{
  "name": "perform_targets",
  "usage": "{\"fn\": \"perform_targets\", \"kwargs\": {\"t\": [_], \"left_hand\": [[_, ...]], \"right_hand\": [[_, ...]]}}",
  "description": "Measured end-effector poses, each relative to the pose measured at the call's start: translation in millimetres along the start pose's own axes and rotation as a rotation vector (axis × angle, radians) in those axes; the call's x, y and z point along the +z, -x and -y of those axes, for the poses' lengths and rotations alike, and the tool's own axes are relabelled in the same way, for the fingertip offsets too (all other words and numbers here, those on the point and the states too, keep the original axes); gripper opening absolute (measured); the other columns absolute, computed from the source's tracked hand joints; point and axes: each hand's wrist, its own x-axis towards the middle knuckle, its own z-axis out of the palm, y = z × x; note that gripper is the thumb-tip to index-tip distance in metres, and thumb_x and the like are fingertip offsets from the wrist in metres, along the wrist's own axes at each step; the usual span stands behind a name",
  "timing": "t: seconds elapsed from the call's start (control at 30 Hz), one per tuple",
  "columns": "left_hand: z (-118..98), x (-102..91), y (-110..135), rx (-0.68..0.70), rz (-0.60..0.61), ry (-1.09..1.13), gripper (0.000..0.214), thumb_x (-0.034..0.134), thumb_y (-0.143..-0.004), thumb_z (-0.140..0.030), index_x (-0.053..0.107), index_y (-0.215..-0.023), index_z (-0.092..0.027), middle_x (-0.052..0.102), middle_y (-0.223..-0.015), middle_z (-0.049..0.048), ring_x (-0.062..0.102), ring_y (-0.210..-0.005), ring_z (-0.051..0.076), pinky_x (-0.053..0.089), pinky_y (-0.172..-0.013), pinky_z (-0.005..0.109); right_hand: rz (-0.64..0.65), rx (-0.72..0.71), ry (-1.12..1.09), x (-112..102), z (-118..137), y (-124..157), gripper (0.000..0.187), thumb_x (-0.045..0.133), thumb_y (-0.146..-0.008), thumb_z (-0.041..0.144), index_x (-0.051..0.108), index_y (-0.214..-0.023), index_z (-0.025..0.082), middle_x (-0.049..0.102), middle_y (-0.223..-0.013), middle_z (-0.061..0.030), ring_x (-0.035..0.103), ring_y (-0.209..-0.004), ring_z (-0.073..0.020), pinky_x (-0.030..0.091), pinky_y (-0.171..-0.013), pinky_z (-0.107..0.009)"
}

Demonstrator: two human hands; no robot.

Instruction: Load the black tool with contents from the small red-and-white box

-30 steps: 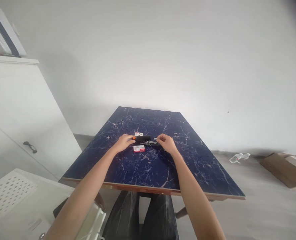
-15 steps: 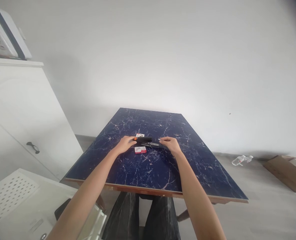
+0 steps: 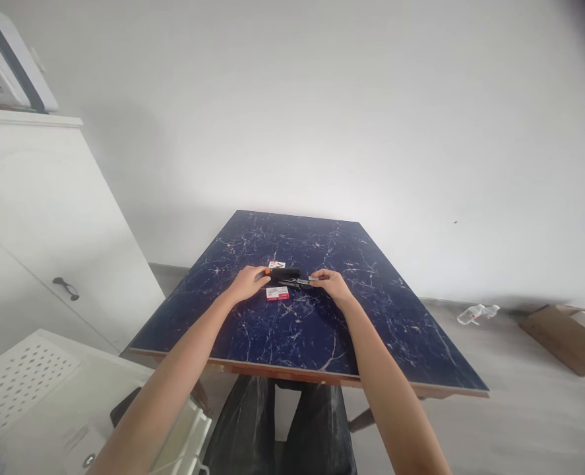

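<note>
One red-and-white box (image 3: 277, 294) lay on the near side of the opened black stapler (image 3: 287, 273), which sat near the middle of the blue veined table (image 3: 292, 340). We noted a second small box (image 3: 277, 264) just beyond, partly hidden by the stapler. We saw the left hand (image 3: 245, 284) curled, thumb and fingers closed about the stapler's orange-marked end. The right hand (image 3: 334, 285) pinched a small grey piece (image 3: 312, 278) near the right end of the metal rail (image 3: 299, 282); whether piece and rail touched, we could not tell. We observed a white cabinet (image 3: 35, 218) and a perforated white unit (image 3: 25, 369) at left, the latter partly covered by the left forearm (image 3: 173, 369); clear bottles (image 3: 471, 315) and a cardboard box (image 3: 564, 336) occupied the floor (image 3: 475, 369) at right.
</note>
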Motion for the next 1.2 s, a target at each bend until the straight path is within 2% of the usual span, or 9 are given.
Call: {"fn": "perform_targets", "kwargs": {"t": [0.3, 0.53, 0.67, 0.83, 1.03, 1.2], "left_hand": [[1.6, 4.1, -2.7, -0.018, -0.019, -0.019, 0.046, 0.047, -0.096, -0.052, 0.065, -0.128, -0.024, 0.07, -0.117, 0.0099, 0.058, -0.116, 0.032, 0.048, -0.094, 0.042], [1.6, 4.7, -3.7, -0.038, -0.039, 0.002, 0.046, 0.052, -0.093, -0.054, 0.066, -0.127, -0.026, 0.07, -0.117, 0.0087, 0.058, -0.118, 0.032, 0.047, -0.096, 0.042], [1.4, 5.0, -3.6, -0.04, -0.039, 0.002, 0.045, 0.053, -0.093, -0.053, 0.066, -0.127, -0.027, 0.071, -0.116, 0.0085, 0.057, -0.118, 0.032, 0.046, -0.098, 0.042], [0.9, 5.8, -4.6, -0.038, -0.032, -0.017, 0.045, 0.052, -0.093, -0.053, 0.066, -0.127, -0.027, 0.071, -0.116, 0.0081, 0.057, -0.118, 0.032, 0.046, -0.097, 0.043], [1.3, 5.3, -5.3, -0.022, -0.034, -0.012, 0.044, 0.053, -0.093, -0.052, 0.067, -0.125, -0.026, 0.072, -0.112, 0.0078, 0.059, -0.115, 0.031, 0.046, -0.097, 0.042], [1.2, 4.6, -4.9, -0.022, -0.016, -0.018, 0.046, 0.051, -0.094, -0.053, 0.065, -0.129, -0.026, 0.071, -0.114, 0.0083, 0.058, -0.117, 0.032, 0.046, -0.096, 0.041]], "right_hand": [[0.039, -0.025, 0.021, 7.0, 2.9, -2.8, 0.034, 0.08, -0.053, 0.033, 0.068, -0.082, 0.019, 0.071, -0.082, 0.0012, 0.065, -0.075, -0.016, 0.049, -0.079, -0.029], [0.072, 0.017, 0.118, 18.3, 7.8, -12.1, 0.03, 0.076, -0.052, 0.028, 0.067, -0.08, 0.021, 0.072, -0.081, 0.0016, 0.065, -0.075, -0.017, 0.049, -0.078, -0.029], [0.05, 0.025, 0.101, 16.6, 10.1, -12.0, 0.031, 0.076, -0.052, 0.027, 0.068, -0.081, 0.021, 0.074, -0.085, 0.0007, 0.067, -0.079, -0.0178, 0.05, -0.081, -0.03], [0.081, 0.021, 0.113, 13.3, 14.2, -10.0, 0.034, 0.077, -0.051, 0.021, 0.068, -0.085, 0.02, 0.074, -0.087, -0.0006, 0.068, -0.085, -0.0184, 0.051, -0.086, -0.031], [0.133, -0.044, 0.219, 5.7, 18.5, -2.1, 0.037, 0.079, -0.061, 0.022, 0.073, -0.098, 0.02, 0.075, -0.104, -0.005, 0.07, -0.095, -0.0206, 0.05, -0.094, -0.034], [0.131, -0.176, 0.441, -1.7, 21.8, 8.6, 0.023, 0.074, -0.076, 0.032, 0.078, -0.098, 0.027, 0.077, -0.103, -0.0028, 0.07, -0.092, -0.0244, 0.051, -0.091, -0.039]]}}
